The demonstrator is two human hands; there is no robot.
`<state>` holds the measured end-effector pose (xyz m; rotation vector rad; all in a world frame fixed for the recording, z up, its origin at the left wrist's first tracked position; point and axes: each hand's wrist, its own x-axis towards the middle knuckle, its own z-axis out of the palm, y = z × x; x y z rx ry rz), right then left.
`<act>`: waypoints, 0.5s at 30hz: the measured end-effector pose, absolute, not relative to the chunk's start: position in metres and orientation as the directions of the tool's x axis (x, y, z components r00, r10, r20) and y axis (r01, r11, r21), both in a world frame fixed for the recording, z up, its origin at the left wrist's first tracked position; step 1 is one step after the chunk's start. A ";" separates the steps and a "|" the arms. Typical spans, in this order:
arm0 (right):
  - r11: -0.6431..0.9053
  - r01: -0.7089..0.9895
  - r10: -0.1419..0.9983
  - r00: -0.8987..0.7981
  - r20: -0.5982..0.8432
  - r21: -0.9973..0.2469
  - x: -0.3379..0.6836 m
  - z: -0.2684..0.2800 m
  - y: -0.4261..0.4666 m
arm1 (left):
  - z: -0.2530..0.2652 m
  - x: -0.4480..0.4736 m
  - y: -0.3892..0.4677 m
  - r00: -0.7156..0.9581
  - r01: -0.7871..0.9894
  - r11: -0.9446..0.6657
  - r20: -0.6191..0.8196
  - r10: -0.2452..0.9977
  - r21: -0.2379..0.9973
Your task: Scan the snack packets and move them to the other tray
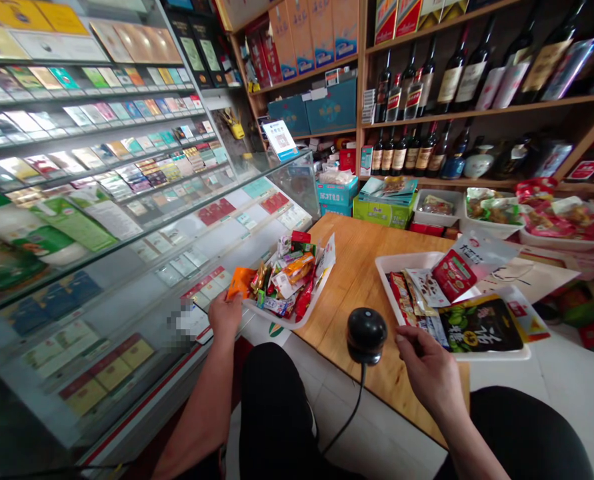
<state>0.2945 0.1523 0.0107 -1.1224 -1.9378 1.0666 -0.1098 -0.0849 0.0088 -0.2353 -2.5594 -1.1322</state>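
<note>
My left hand (pixel 225 316) is closed on a small orange snack packet (pixel 241 283) at the left edge of a white tray. This left tray (pixel 297 323) is heaped with small colourful snack packets (pixel 291 270). Over the table, my right hand (pixel 429 363) has its fingers curled, thumb and index tips close together, with nothing visible between them. It is just left of a second white tray (pixel 514 355), which holds larger bags. Among these are a black and green bag (pixel 481 327) and a red and white pouch (pixel 457 270). A black corded device (pixel 367 333) stands between the trays.
A glass display counter (pixel 141 233) with rows of small boxes runs along my left. Bottles stand on the wooden shelves (pixel 477 110) at the back right. More white trays of snacks (pixel 491 223) sit behind the wooden table (pixel 349 257). The device's cable (pixel 349 420) hangs between my knees.
</note>
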 end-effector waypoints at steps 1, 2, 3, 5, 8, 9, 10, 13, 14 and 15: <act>0.311 0.364 0.890 -0.436 0.134 -0.878 0.294 0.012 0.151 | 0.006 -0.110 -0.086 -0.951 0.260 0.632 0.306 0.038 0.730; 0.319 0.361 0.883 -0.448 0.137 -0.876 0.293 0.013 0.149 | 0.004 -0.110 -0.087 -0.961 0.241 0.592 0.274 0.035 0.769; 0.328 0.360 0.878 -0.458 0.141 -0.873 0.292 0.014 0.148 | 0.006 -0.109 -0.087 -0.963 0.229 0.552 0.269 0.008 0.802; 0.343 0.358 0.870 -0.470 0.150 -0.869 0.290 0.017 0.144 | 0.015 -0.104 -0.088 -0.949 0.242 0.485 0.309 -0.063 0.840; 0.352 0.337 0.861 -0.483 0.161 -0.873 0.287 0.020 0.138 | 0.045 -0.092 -0.090 -0.901 0.324 0.392 0.407 -0.150 0.861; 0.355 0.329 0.856 -0.490 0.164 -0.875 0.286 0.020 0.135 | 0.057 -0.086 -0.091 -0.885 0.356 0.355 0.434 -0.171 0.865; 0.358 0.318 0.852 -0.496 0.167 -0.878 0.284 0.021 0.133 | 0.069 -0.080 -0.092 -0.870 0.384 0.314 0.454 -0.191 0.869; 0.360 0.276 0.829 -0.532 0.171 -0.891 0.276 0.023 0.124 | 0.100 -0.060 -0.094 -0.863 0.419 0.159 0.446 -0.235 0.894; 0.354 0.259 0.820 -0.548 0.165 -0.899 0.273 0.024 0.120 | 0.108 -0.052 -0.094 -0.878 0.410 0.092 0.420 -0.229 0.907; 0.343 0.241 0.809 -0.568 0.154 -0.908 0.269 0.025 0.116 | 0.114 -0.045 -0.094 -0.898 0.394 0.017 0.389 -0.203 0.919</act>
